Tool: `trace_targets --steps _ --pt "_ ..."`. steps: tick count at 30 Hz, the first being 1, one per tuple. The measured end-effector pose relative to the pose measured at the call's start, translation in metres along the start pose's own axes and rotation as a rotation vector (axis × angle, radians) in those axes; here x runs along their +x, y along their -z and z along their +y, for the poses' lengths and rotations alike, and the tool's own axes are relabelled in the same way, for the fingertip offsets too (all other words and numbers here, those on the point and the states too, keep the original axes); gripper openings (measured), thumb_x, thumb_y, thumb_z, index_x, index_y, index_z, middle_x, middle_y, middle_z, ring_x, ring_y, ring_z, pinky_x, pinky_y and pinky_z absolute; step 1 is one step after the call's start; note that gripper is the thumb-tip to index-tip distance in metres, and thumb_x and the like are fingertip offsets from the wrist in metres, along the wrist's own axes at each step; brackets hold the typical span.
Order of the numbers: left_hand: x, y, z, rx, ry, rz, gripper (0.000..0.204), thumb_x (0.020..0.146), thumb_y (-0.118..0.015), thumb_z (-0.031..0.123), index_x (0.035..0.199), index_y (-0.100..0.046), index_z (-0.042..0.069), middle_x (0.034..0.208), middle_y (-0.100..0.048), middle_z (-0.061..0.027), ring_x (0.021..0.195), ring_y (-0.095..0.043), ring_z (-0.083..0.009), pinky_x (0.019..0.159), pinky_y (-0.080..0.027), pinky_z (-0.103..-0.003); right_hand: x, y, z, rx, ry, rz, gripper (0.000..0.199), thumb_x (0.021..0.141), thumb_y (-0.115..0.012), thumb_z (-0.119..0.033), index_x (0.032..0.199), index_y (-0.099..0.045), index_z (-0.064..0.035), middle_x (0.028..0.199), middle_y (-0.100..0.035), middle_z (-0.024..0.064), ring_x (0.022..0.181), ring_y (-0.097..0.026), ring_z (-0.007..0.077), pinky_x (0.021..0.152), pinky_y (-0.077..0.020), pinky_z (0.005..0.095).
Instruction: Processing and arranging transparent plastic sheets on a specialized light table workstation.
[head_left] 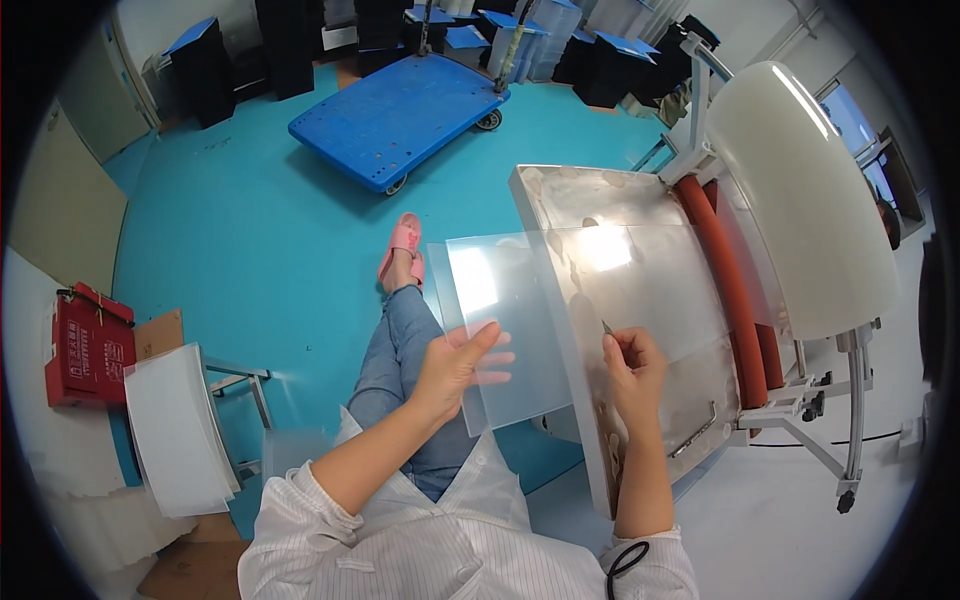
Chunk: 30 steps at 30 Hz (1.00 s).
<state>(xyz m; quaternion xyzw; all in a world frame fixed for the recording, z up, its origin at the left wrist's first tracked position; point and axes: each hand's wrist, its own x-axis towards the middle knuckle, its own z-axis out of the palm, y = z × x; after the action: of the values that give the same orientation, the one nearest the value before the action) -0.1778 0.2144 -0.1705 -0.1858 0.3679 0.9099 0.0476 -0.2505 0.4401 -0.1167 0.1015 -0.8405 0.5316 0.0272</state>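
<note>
My left hand [452, 368] grips the left edge of clear plastic sheets [525, 345], thumb on top and fingers showing through from underneath. Two overlapping sheet edges can be seen on that side. The sheets stick out past the near left edge of a shiny metal table [640, 270] and reach over its top. Above the table, my right hand [637, 370] pinches a thin, dark pointed tool [606, 326], tip upward and left; it looks like a small blade, most of it hidden by the fingers.
Red rollers [725, 280] run along the table's right side, beside a big roll of whitish film [800, 200] on a metal frame. A hex key [695, 430] lies on the table. Beyond stands a blue platform cart [400, 115]. White sheets [180, 430] rest on a stool at left, near a red box [90, 345].
</note>
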Motion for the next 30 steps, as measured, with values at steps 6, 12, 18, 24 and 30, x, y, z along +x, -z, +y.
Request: trace_targets --steps 6,12,18,24,30 --pt "0.000 0.008 0.007 0.042 -0.038 -0.015 0.057 0.090 -0.066 0.030 0.128 -0.047 -0.008 0.113 -0.061 -0.0210 0.094 -0.066 -0.0309 0.072 -0.059 -0.039 0.003 0.000 -0.014 -0.051 -0.016 -0.006 0.009 0.088 -0.065 -0.008 0.085 -0.060 -0.0013 0.070 -0.055 -0.0041 0.063 -0.049 0.0024 0.058 -0.0394 0.0187" --pt "-0.027 0.028 0.032 0.076 -0.035 0.018 0.050 0.095 -0.057 0.026 0.130 -0.044 -0.009 0.117 -0.059 -0.0240 0.096 -0.066 -0.0332 0.073 -0.059 -0.041 0.058 -0.004 -0.023 -0.300 0.072 -0.028 0.013 0.083 -0.066 -0.010 0.080 -0.062 0.0021 0.064 -0.057 0.0032 0.060 -0.051 0.0075 0.056 -0.0417 0.0243" --pt "-0.058 0.029 0.067 0.141 -0.049 0.083 0.049 0.095 -0.056 0.024 0.129 -0.044 -0.010 0.115 -0.060 -0.0258 0.095 -0.066 -0.0345 0.070 -0.060 -0.043 0.129 -0.040 0.003 -0.421 0.121 -0.012 0.015 0.080 -0.064 -0.012 0.081 -0.063 0.0030 0.067 -0.064 0.0107 0.060 -0.058 0.0159 0.060 -0.0466 0.0297" --pt "-0.080 0.030 0.094 0.210 -0.075 0.138 0.049 0.093 -0.057 0.024 0.127 -0.046 -0.011 0.111 -0.061 -0.0270 0.090 -0.068 -0.0357 0.066 -0.061 -0.043 0.142 -0.072 -0.009 -0.571 0.092 -0.093 0.009 0.076 -0.063 -0.009 0.076 -0.065 -0.0001 0.076 -0.064 0.0176 0.072 -0.064 0.0325 0.067 -0.0512 0.0405" --pt "-0.094 0.022 0.115 0.245 -0.086 0.141 0.049 0.094 -0.055 0.021 0.127 -0.045 -0.014 0.111 -0.061 -0.0277 0.091 -0.068 -0.0358 0.069 -0.061 -0.042 0.143 -0.088 -0.020 -0.718 0.124 -0.141 0.011 0.073 -0.064 -0.008 0.074 -0.065 0.0032 0.072 -0.066 0.0169 0.067 -0.065 0.0280 0.066 -0.0508 0.0368"
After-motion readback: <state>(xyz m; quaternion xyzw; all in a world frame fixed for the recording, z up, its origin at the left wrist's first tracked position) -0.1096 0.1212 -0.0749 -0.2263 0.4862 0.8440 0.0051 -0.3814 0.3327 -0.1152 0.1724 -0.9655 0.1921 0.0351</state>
